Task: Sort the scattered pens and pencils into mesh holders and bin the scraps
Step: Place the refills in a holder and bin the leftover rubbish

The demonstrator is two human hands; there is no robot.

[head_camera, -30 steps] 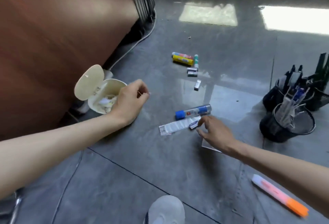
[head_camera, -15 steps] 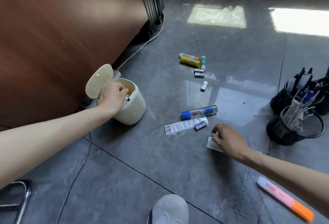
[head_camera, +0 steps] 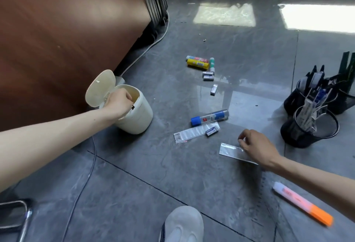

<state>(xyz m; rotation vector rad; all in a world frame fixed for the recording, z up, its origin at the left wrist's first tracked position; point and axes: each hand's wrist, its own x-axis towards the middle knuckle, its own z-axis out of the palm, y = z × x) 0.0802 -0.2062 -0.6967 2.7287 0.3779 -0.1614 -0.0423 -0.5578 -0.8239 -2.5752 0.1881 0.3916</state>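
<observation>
The left forearm [head_camera: 57, 132] reaches in bare from the left edge, rising towards the middle, wrist bent slightly down. The left hand [head_camera: 119, 103] is turned back-up, its fingers curled downward with the tips out of sight; whether they hold anything cannot be told. The right forearm [head_camera: 311, 178] enters from the lower right corner, also bare, and runs up and leftward. The right hand [head_camera: 255, 145] is low, back-up, fingers loosely curled, thumb and forefinger close together at its left end; a pinch cannot be confirmed.
</observation>
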